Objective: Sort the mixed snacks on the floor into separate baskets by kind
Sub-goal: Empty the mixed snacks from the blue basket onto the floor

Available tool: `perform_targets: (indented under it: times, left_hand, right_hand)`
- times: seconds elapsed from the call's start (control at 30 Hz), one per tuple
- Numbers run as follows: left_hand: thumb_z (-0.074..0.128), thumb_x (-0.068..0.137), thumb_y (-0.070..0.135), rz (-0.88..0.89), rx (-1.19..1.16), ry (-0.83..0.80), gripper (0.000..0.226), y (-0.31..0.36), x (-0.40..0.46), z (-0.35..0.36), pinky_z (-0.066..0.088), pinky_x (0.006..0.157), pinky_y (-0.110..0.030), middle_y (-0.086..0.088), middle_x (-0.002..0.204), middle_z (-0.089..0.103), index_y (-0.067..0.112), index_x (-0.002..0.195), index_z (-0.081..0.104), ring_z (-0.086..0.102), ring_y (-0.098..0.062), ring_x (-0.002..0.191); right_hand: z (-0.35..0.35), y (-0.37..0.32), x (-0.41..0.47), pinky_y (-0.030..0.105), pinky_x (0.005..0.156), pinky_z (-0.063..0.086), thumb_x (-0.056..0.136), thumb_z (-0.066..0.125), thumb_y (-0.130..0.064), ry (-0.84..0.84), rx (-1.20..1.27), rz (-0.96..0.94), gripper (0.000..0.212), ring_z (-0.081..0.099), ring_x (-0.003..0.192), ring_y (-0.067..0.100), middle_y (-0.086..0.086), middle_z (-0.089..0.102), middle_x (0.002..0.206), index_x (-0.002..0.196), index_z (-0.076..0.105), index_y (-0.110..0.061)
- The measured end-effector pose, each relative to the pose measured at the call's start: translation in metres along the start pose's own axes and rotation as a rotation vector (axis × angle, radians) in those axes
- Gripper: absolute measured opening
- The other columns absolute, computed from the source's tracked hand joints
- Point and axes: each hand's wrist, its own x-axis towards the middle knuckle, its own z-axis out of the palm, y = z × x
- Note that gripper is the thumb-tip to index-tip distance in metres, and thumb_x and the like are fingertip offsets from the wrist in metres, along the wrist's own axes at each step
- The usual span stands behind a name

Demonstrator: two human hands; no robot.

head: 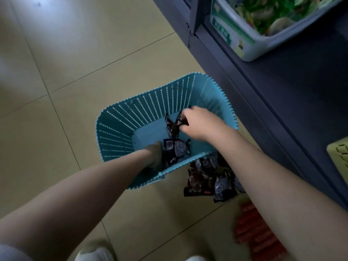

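A blue slatted basket stands on the tiled floor. Both my hands reach into it. My right hand pinches a dark snack packet above the basket's floor. My left hand is low at the near wall, against a few dark packets lying inside; its fingers are hidden. A pile of dark and brown packets lies on the floor just outside the basket's near right corner, partly under my right forearm.
Red-orange sausage sticks lie on the floor at lower right. A dark shelf unit runs along the right, holding a white bin of green-wrapped snacks. A pale yellow-green basket peeks in at the right edge.
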Motion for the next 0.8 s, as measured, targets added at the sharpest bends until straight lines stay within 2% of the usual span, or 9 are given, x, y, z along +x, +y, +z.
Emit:
perform_targets:
  times: [0.1,0.17,0.23,0.3,0.4,0.5,0.6,0.7,0.8]
  left_hand:
    - [0.048,0.095,0.026,0.017,0.003,-0.022,0.038,0.006,-0.001,-0.002,0.043,0.091,-0.035,-0.013,0.128,0.055,0.009,0.129,0.048,0.053,-0.030,0.115]
    - [0.056,0.090,0.031,0.025,-0.035,0.008,0.040,0.010,-0.008,-0.014,0.044,0.083,-0.033,-0.011,0.119,0.059,0.011,0.124,0.050,0.057,-0.028,0.106]
    - [0.060,0.085,0.035,0.046,-0.165,0.092,0.040,0.009,-0.021,-0.033,0.044,0.071,-0.028,-0.009,0.105,0.061,0.012,0.117,0.051,0.058,-0.026,0.093]
    - [0.059,0.084,0.024,0.086,-0.338,0.241,0.033,0.006,-0.036,-0.045,0.038,0.065,-0.025,-0.005,0.095,0.058,0.012,0.114,0.050,0.055,-0.022,0.083]
    - [0.059,0.085,0.017,0.156,-0.538,0.351,0.032,0.002,-0.054,-0.049,0.043,0.070,-0.027,0.001,0.097,0.060,0.019,0.116,0.050,0.057,-0.017,0.086]
    - [0.061,0.085,0.019,0.177,-0.614,0.357,0.030,0.003,-0.062,-0.044,0.051,0.078,-0.033,0.002,0.100,0.064,0.022,0.114,0.053,0.061,-0.016,0.087]
    - [0.062,0.085,0.020,0.212,-0.724,0.382,0.025,0.006,-0.068,-0.037,0.052,0.082,-0.039,0.005,0.097,0.066,0.023,0.109,0.057,0.063,-0.014,0.088]
    - [0.062,0.085,0.017,0.291,-0.831,0.461,0.024,0.015,-0.079,-0.029,0.052,0.084,-0.040,0.008,0.096,0.066,0.024,0.107,0.058,0.064,-0.012,0.089]
    - [0.061,0.079,0.022,0.438,-0.844,0.546,0.023,0.027,-0.097,-0.019,0.052,0.080,-0.028,0.012,0.091,0.065,0.027,0.102,0.056,0.063,-0.009,0.085]
  right_hand:
    - [0.016,0.008,0.043,0.048,0.100,0.042,0.092,0.050,-0.015,-0.217,-0.161,0.066,0.054,0.038,0.128,0.037,0.012,0.032,0.145,0.142,0.031,-0.016]
    - [0.023,0.012,0.061,0.047,0.101,0.042,0.090,0.051,-0.013,-0.289,-0.244,0.069,0.056,0.039,0.127,0.035,0.011,0.034,0.144,0.142,0.032,-0.016]
    - [0.030,0.016,0.072,0.048,0.102,0.040,0.089,0.052,-0.013,-0.293,-0.266,0.062,0.059,0.035,0.130,0.036,0.009,0.031,0.144,0.143,0.030,-0.017]
    - [0.035,0.019,0.074,0.050,0.104,0.037,0.090,0.053,-0.013,-0.300,-0.275,0.057,0.064,0.026,0.134,0.037,0.006,0.022,0.149,0.145,0.023,-0.020]
    - [0.041,0.020,0.077,0.049,0.103,0.039,0.089,0.059,-0.015,-0.351,-0.315,0.031,0.073,0.027,0.135,0.036,0.007,0.015,0.153,0.147,0.016,-0.021]
    - [0.041,0.017,0.077,0.047,0.106,0.037,0.088,0.062,-0.012,-0.398,-0.279,0.056,0.081,0.024,0.138,0.035,0.014,0.011,0.154,0.149,0.010,-0.014]
    - [0.035,0.017,0.069,0.037,0.100,0.038,0.091,0.056,-0.013,-0.435,-0.283,0.055,0.061,0.034,0.134,0.031,0.017,0.027,0.150,0.144,0.025,-0.008]
    - [0.021,0.014,0.054,0.032,0.081,0.043,0.088,0.059,-0.028,-0.442,-0.244,0.025,0.047,0.050,0.112,0.029,0.013,0.046,0.135,0.130,0.042,-0.013]
    - [-0.001,0.005,0.035,0.030,0.071,0.038,0.085,0.057,-0.033,-0.240,-0.012,-0.005,0.034,0.048,0.089,0.025,0.013,0.054,0.118,0.112,0.045,-0.016]
